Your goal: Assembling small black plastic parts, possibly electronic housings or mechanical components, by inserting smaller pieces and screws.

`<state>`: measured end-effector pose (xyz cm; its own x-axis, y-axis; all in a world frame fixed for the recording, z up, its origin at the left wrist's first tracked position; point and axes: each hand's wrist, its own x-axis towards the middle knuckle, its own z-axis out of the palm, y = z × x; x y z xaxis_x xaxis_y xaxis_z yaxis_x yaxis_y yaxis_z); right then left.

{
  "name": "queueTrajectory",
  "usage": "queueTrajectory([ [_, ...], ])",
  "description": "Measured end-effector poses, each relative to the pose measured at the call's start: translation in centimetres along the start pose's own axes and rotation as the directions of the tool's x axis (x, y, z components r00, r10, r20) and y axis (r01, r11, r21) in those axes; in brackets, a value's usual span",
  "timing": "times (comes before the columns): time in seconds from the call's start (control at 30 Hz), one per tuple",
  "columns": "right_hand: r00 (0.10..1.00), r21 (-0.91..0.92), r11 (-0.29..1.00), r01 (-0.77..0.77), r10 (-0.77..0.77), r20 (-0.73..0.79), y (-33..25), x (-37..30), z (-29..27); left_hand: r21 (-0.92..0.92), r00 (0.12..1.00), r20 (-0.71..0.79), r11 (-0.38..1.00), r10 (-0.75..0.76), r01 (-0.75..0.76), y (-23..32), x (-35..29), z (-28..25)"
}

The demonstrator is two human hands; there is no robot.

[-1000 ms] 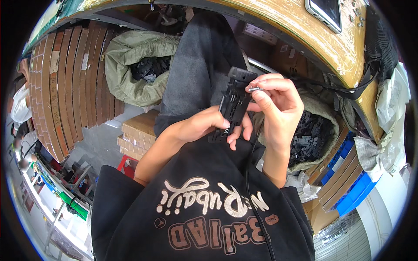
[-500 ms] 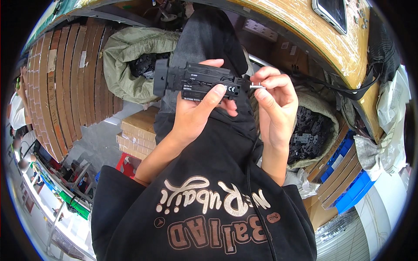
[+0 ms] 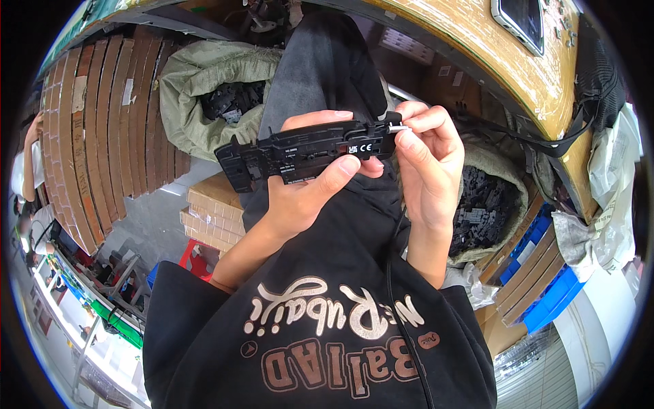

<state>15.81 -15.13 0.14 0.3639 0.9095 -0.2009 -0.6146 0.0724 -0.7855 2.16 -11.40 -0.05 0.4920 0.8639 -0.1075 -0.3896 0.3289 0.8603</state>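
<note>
A black plastic device [image 3: 300,155] with small white print lies across my lap area, its wide flat end to the left. My left hand [image 3: 306,198] grips it from below, thumb pressed on the near face and fingers behind. At the device's right end, my right hand [image 3: 432,150] pinches a small silvery metal pin [image 3: 397,127] between thumb and fingertips. The pin sits right against that end; whether it has entered the plastic I cannot tell.
Sacks of dark plastic parts stand on the left [image 3: 194,102] and right [image 3: 487,204]. A wooden table [image 3: 504,75] edges the upper right, bearing a phone [image 3: 519,24]. Stacked flat cartons [image 3: 102,129] and small boxes [image 3: 214,211] are at left. Another person's arm [image 3: 33,129] shows far left.
The device has tilted, its left end dropping lower and its face turning. My right hand has brought the metal pin up against the device's right end.
</note>
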Motion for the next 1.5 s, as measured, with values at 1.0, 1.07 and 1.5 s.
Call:
queueTrajectory([
  [1.0,0.988,-0.137,0.99,-0.038,0.058,0.141,-1.0,-0.2,-0.4,-0.044,0.971,0.176,0.987,0.163,-0.157,-0.1,0.0,-2.0],
  [1.07,0.988,-0.162,0.986,-0.045,0.068,0.139,-1.0,-0.2,-0.3,-0.05,0.971,0.179,0.987,0.156,-0.15,0.0,0.0,-2.2],
  [1.5,0.985,-0.156,0.985,-0.068,0.091,0.145,-1.1,-0.5,0.4,-0.103,0.973,0.16,0.983,0.168,-0.152,0.1,-0.4,-2.7],
])
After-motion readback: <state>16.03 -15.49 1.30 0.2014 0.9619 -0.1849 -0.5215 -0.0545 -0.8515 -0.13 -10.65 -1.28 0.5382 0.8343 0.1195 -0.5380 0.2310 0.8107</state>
